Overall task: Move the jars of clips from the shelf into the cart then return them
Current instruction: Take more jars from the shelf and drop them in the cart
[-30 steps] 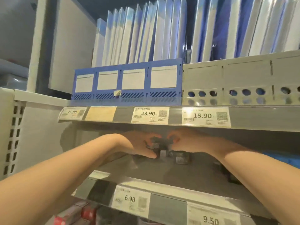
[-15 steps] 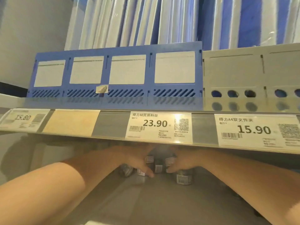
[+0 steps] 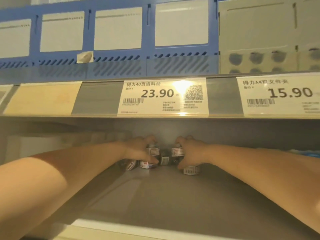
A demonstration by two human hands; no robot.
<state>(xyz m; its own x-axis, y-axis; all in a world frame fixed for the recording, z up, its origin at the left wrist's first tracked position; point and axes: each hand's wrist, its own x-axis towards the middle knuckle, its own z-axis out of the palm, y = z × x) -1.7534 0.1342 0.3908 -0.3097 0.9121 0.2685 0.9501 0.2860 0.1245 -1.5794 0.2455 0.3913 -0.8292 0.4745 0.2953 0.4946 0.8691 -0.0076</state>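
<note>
shelf rear: left grip, right grip hold jars.

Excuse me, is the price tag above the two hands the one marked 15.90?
No, the 23.90 tag hangs above the left hand and right hand gripping the jars; the 15.90 tag sits farther right.

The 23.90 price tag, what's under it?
Little labelled jars on the lower shelf, with the left hand and right hand gripping some. Any jars behind the hands are hidden.
</note>
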